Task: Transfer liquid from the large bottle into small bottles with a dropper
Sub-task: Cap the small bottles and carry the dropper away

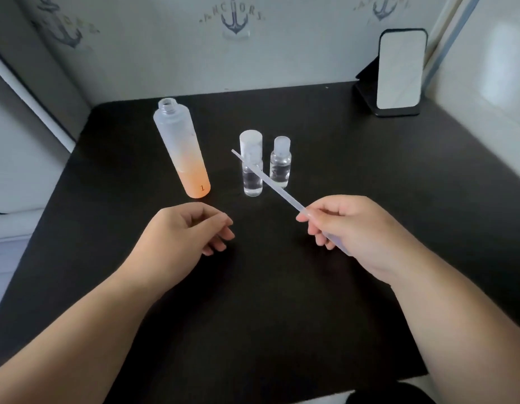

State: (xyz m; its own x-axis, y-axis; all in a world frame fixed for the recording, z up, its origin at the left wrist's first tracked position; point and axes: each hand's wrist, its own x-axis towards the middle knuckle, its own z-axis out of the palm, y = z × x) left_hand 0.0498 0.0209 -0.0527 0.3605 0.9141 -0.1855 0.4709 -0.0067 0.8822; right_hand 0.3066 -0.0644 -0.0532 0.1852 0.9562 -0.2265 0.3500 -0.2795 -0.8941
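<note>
A tall frosted large bottle (181, 150) with an orange lower part stands uncapped at the left of the dark table (282, 301). To its right stand two small clear bottles, both capped: a taller one (252, 167) and a shorter one (280, 163), each holding clear liquid. My right hand (352, 228) pinches a translucent plastic dropper (270, 183) near its bulb. The stem slants up and left, and its tip crosses in front of the taller small bottle. My left hand (183, 234) hovers in front of the large bottle, fingers loosely curled, holding nothing.
A phone (400, 71) leans on a black stand at the back right corner. A wall with anchor prints runs behind the table. White surfaces border the table's left and right edges.
</note>
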